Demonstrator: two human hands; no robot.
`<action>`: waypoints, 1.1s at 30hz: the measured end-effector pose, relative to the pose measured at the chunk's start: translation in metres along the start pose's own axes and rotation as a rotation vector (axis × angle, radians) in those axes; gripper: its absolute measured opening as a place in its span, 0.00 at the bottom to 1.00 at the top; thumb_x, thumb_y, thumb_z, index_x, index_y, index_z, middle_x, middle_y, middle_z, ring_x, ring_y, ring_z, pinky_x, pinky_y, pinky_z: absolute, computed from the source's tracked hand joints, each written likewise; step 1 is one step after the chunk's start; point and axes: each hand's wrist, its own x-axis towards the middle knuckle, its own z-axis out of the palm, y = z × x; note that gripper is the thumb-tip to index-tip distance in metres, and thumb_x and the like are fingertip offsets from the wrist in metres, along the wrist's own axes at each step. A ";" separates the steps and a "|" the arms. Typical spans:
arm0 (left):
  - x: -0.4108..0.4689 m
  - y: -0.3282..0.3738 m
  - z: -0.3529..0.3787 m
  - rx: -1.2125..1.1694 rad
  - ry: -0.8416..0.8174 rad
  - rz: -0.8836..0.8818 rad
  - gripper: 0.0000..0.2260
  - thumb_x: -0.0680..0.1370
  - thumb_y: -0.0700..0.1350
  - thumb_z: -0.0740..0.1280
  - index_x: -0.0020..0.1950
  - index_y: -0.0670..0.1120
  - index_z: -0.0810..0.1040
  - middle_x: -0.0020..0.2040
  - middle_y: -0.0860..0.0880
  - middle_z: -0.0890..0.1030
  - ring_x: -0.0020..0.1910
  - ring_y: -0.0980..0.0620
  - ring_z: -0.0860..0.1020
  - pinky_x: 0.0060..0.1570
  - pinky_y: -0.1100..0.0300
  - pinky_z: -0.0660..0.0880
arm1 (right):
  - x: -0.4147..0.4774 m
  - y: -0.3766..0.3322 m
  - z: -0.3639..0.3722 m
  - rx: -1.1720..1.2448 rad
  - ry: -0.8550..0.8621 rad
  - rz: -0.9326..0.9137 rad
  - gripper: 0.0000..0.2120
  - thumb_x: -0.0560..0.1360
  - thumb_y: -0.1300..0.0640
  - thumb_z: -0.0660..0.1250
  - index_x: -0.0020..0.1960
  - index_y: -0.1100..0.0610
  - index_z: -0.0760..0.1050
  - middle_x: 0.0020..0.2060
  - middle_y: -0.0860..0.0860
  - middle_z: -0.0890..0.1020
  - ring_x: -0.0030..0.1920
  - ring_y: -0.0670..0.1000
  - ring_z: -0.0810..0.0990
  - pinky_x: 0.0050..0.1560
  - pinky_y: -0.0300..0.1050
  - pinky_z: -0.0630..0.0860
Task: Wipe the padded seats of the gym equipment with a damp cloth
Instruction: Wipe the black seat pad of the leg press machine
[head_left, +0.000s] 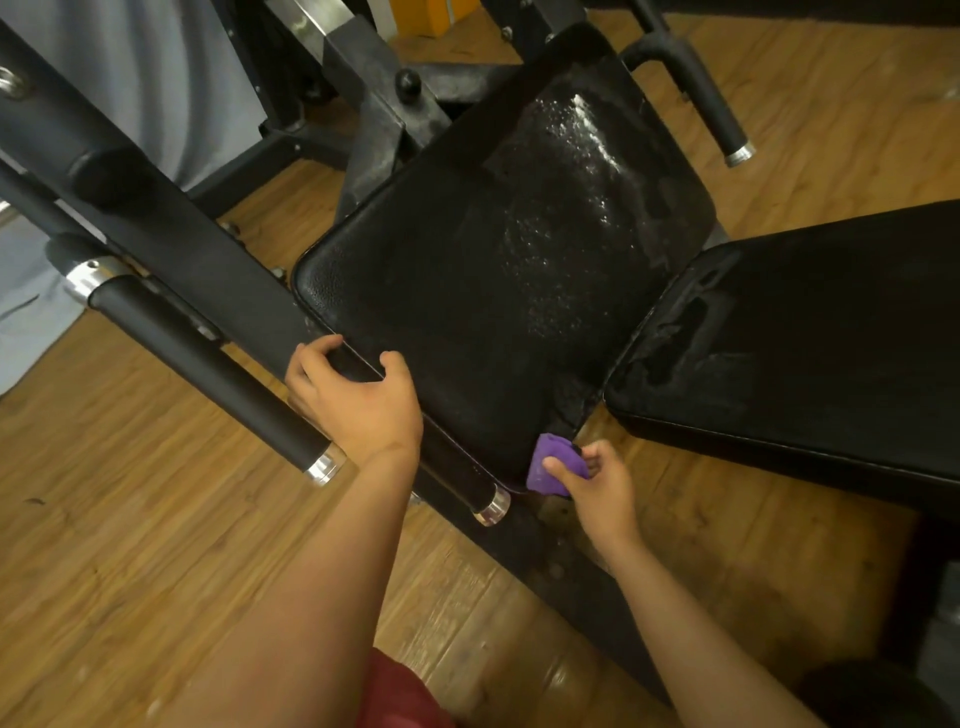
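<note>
Stretching underneath, a wooden floor (156, 519). Glistening with wet streaks, the black padded seat (467, 260), lying just beside a second pad (805, 338). Curling the left hand (363, 410) over the seat's near edge. Keeping well apart from it, gripping with the right hand (605, 488) at the seat's lower corner, pinching a bunched purple cloth (550, 462).

Dim, warm indoor light from above throws white glare on the wet black seat pad (571, 171), while the wooden floor (130, 519) below it smears softly and the frame bar (171, 234) left of it bows with wide-angle distortion.
</note>
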 end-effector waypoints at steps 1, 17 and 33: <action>0.000 0.000 0.000 -0.002 0.001 0.003 0.17 0.70 0.44 0.70 0.57 0.44 0.73 0.65 0.44 0.70 0.68 0.44 0.65 0.67 0.48 0.63 | 0.004 0.002 -0.002 0.021 0.043 0.028 0.11 0.71 0.57 0.74 0.44 0.54 0.71 0.41 0.52 0.79 0.41 0.49 0.79 0.37 0.35 0.71; 0.000 0.001 0.000 -0.005 0.001 0.023 0.16 0.69 0.44 0.68 0.56 0.43 0.74 0.62 0.42 0.72 0.66 0.42 0.67 0.66 0.49 0.63 | 0.011 -0.017 0.023 0.403 0.430 0.348 0.10 0.72 0.59 0.72 0.48 0.59 0.73 0.40 0.49 0.77 0.43 0.49 0.78 0.40 0.37 0.73; 0.000 0.000 0.000 -0.010 -0.002 0.024 0.15 0.71 0.43 0.68 0.56 0.44 0.73 0.65 0.42 0.70 0.68 0.43 0.65 0.68 0.52 0.62 | 0.028 -0.078 0.032 -0.079 0.318 0.031 0.11 0.74 0.55 0.70 0.54 0.55 0.74 0.44 0.47 0.77 0.45 0.45 0.77 0.35 0.29 0.66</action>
